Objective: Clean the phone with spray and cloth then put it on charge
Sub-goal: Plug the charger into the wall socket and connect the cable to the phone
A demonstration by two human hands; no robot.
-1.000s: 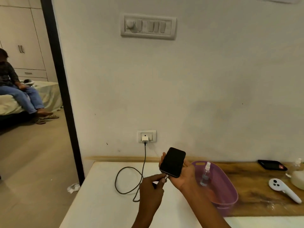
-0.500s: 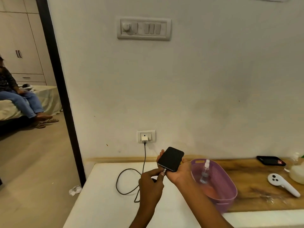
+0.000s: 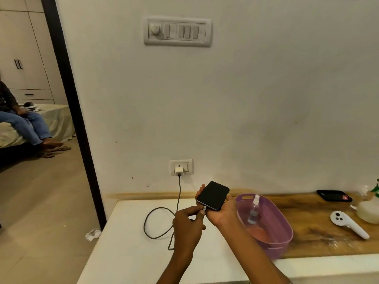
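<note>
My right hand (image 3: 220, 212) cradles a black phone (image 3: 213, 195) from below, screen up and dark, above the white table (image 3: 127, 259). My left hand (image 3: 187, 224) pinches the charging cable's plug (image 3: 203, 212) against the phone's lower edge. The grey cable (image 3: 155, 222) loops over the table and runs up to a white charger (image 3: 179, 171) in the wall socket. A clear spray bottle (image 3: 253, 210) leans inside the purple basket (image 3: 285, 224) just right of my hands. A pink cloth (image 3: 258, 232) lies on the basket's floor.
A second black phone (image 3: 334, 195) lies on the wooden board (image 3: 307, 232) at the back right. A white handheld controller (image 3: 348, 223) and a pale round container (image 3: 369, 211) sit nearby. Left of the wall, a person sits on a bed beyond the doorway.
The phone has tilted flatter and sunk slightly toward the table. My left hand keeps the plug at the phone's lower edge throughout.
</note>
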